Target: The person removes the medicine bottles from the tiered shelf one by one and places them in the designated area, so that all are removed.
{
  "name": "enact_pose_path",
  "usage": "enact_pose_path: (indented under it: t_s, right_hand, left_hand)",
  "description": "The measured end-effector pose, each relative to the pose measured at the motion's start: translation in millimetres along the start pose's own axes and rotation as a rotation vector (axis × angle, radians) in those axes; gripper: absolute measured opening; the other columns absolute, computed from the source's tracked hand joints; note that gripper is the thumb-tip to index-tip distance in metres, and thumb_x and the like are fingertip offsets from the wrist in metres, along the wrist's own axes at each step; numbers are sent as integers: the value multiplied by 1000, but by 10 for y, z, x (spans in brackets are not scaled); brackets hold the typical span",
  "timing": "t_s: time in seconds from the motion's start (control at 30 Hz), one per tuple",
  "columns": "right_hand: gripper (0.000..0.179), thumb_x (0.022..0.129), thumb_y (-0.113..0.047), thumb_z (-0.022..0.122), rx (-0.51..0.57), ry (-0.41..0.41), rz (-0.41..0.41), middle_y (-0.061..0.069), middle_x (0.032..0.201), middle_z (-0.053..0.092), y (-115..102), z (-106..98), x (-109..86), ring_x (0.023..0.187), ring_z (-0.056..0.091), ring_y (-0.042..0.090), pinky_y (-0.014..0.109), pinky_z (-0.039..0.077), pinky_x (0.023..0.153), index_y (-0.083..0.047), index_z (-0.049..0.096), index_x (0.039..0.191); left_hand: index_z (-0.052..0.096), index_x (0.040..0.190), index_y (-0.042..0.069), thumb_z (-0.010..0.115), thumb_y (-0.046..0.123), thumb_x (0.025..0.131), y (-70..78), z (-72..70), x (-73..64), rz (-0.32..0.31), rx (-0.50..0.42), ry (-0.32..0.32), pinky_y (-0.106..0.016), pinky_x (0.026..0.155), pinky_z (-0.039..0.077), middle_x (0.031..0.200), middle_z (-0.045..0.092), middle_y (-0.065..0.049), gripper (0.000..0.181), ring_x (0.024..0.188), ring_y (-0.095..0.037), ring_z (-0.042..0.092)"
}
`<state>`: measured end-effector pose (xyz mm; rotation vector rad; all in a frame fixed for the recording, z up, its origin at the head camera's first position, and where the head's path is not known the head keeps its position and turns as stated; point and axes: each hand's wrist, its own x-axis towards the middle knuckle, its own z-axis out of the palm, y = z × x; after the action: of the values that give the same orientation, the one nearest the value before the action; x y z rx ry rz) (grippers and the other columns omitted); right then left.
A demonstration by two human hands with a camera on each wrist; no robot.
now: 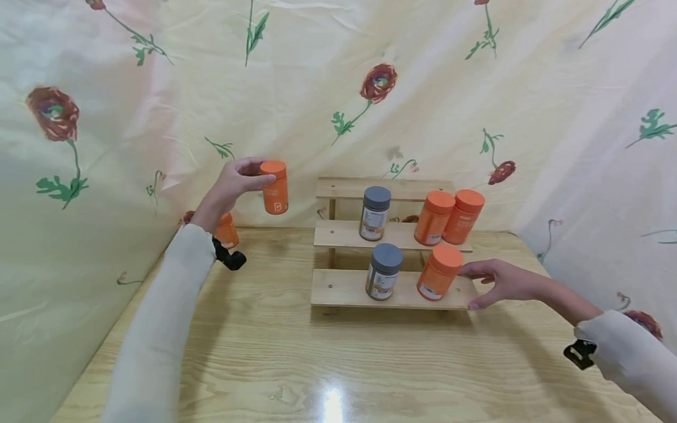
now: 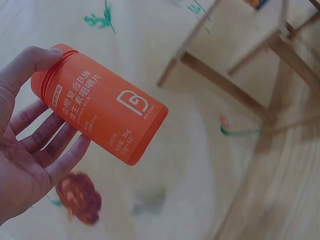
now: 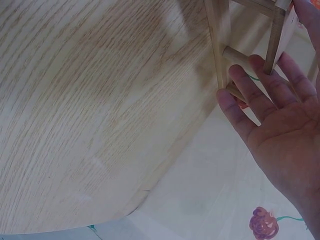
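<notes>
Lifted above the table's left part, an orange bottle with an orange lid hangs from my left hand. In the left wrist view, thumb and fingers grip it near its lid; it tilts, white print showing. My right hand is at the right end of a stepped wooden rack, fingers extended around the bottom shelf's end; whether they press on it, I cannot tell. Close to those fingers, an orange bottle stands on the bottom shelf, with a grey-lidded bottle to its left.
The middle shelf carries another grey-lidded bottle and two orange bottles side by side, the left one touching or nearly touching the right one. Another orange bottle stands behind my left wrist. Flowered cloth surrounds the wooden table.
</notes>
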<state>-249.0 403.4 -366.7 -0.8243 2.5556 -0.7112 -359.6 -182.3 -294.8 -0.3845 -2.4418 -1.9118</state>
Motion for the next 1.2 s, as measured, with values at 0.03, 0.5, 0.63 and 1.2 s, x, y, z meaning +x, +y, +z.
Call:
enact_pose_path:
  t_s: [0.03,0.5,0.63,1.2]
  right_hand:
    - [65,85,-29,84,-4,3,0,16,142,61,4,2,3,124,57,1,48,55,96,-7,59,141]
    - [66,84,-34,85,-58,11,-3,14,140,63,-2,4,14,121,55,-6,34,54,94,-8,61,140]
    - [69,83,-35,85,-71,26,11,17,141,62,-18,4,-3,124,57,1,48,54,96,-5,60,140]
    - [76,80,-36,87,-95,66,36,19,141,62,-57,-8,-56,124,57,2,58,53,94,-2,59,141]
  left_hand:
    - [55,144,9,77,25,93,-35,-14,-19,-8,7,4,-22,89,58,115,65,8,58,103,-9,64]
    - [53,148,14,79,40,89,-586,-199,-207,-131,114,103,-48,113,44,152,50,-8,70,132,-26,50]
    - [57,145,15,81,40,87,-716,-210,-239,-143,97,141,-37,104,50,132,63,0,68,120,-16,57]
    - [60,143,9,82,34,86,-1066,-162,-329,-155,111,255,-17,92,55,140,63,-14,66,117,-14,62]
